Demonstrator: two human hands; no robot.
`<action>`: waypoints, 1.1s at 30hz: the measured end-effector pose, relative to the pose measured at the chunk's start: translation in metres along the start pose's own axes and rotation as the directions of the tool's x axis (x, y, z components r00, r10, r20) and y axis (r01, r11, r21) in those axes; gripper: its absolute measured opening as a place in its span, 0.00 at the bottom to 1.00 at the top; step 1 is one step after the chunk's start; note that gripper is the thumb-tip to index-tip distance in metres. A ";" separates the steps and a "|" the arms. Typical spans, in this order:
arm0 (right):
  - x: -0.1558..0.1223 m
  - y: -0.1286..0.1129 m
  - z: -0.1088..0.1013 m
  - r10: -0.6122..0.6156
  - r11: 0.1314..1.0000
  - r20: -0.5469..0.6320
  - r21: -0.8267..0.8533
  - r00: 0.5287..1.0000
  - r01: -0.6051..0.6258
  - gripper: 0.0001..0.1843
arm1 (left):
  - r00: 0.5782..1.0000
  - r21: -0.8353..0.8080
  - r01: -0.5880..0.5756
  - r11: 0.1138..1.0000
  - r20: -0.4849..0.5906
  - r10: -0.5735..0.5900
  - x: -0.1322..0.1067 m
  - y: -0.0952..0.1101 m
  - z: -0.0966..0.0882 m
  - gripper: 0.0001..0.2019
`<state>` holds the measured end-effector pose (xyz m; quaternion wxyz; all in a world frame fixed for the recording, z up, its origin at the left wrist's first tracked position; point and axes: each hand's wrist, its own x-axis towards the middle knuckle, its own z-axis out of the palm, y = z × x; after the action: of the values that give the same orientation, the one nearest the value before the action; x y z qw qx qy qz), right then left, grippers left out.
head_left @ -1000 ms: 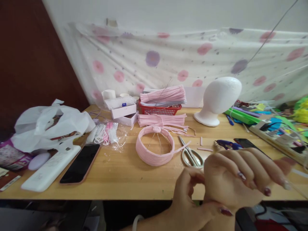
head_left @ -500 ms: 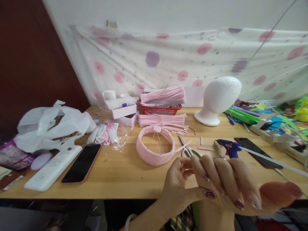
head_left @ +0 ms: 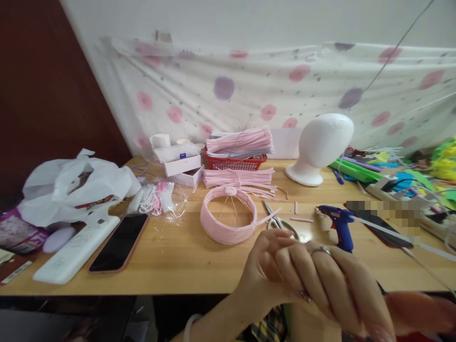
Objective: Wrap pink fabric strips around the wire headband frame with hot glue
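Observation:
Both hands are joined low in front of me, over the near edge of the wooden table point(head_left: 178, 266). My left hand point(head_left: 261, 268), a pale bangle on its wrist, is curled with its fingers closed against the fingertips of my right hand; what it pinches is hidden. My right hand point(head_left: 338, 289) lies across it with long fingers stretched out together, a ring on one finger and dark polished nails. Just beyond the hands are scissors point(head_left: 281, 223), a blue glue gun point(head_left: 338, 223) and a ring wound in pink strips point(head_left: 228, 221).
A phone point(head_left: 119, 242), a white slab point(head_left: 74, 254) and a white plastic bag point(head_left: 74, 185) lie at the left. A red basket point(head_left: 235, 164) with pink strips point(head_left: 240, 140), small boxes point(head_left: 181, 164) and a white foam head point(head_left: 322, 145) stand behind. Colourful craft clutter fills the right.
My hands shifted left and lower in view. The right hand turned from palm-side showing to fingers lying flat over the left hand. The glue gun is now uncovered.

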<state>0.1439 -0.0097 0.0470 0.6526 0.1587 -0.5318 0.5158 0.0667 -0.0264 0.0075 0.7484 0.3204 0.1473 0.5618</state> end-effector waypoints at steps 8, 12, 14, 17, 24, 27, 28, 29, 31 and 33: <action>0.004 -0.003 0.024 -0.069 0.942 -0.243 -0.336 0.968 -0.017 0.29 | 0.997 0.066 -0.025 0.998 -0.074 0.030 -0.007 -0.017 0.000 0.28; 0.001 -0.006 0.029 -0.216 0.740 -0.194 -0.672 0.957 0.031 0.35 | 0.988 0.096 -0.110 0.989 -0.102 0.119 -0.006 -0.014 -0.002 0.22; 0.000 -0.006 0.029 -0.293 0.773 -0.301 -0.633 0.908 0.040 0.34 | 0.982 0.072 -0.190 0.979 -0.010 0.191 -0.003 -0.010 0.001 0.21; 0.000 -0.009 0.030 -0.355 0.848 -0.494 -0.528 0.793 0.051 0.24 | 0.978 0.079 -0.193 0.978 0.096 0.185 -0.002 -0.008 0.005 0.26; 0.011 -0.019 0.042 -0.540 0.664 -0.536 -0.745 0.649 -0.062 0.40 | 0.998 0.168 0.009 0.986 0.054 -0.018 -0.010 -0.027 -0.009 0.25; 0.014 -0.013 0.040 -0.540 0.672 -0.541 -0.739 0.645 -0.057 0.42 | 0.996 0.087 0.005 0.996 0.088 -0.012 -0.006 -0.018 -0.005 0.25; 0.015 -0.010 0.038 -0.541 0.674 -0.522 -0.738 0.659 -0.032 0.40 | 0.995 0.049 0.007 0.999 0.096 -0.012 -0.004 -0.013 -0.001 0.27; 0.016 -0.008 0.037 -0.550 0.676 -0.508 -0.737 0.663 -0.004 0.38 | 0.995 0.025 0.009 1.000 0.100 -0.011 -0.002 -0.009 0.002 0.29; 0.016 -0.005 0.034 -0.561 0.687 -0.505 -0.726 0.655 0.028 0.34 | 0.995 0.001 0.043 0.999 0.095 -0.043 0.000 -0.005 0.007 0.31; 0.010 -0.007 0.031 -0.549 0.711 -0.539 -0.703 0.639 0.019 0.30 | 0.991 -0.026 0.094 0.995 0.097 -0.091 -0.001 -0.007 0.006 0.31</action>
<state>0.1328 -0.0311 0.0698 0.8960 -0.1998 -0.3405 0.2033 0.0753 -0.0301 0.0078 0.7846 0.3283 0.1171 0.5128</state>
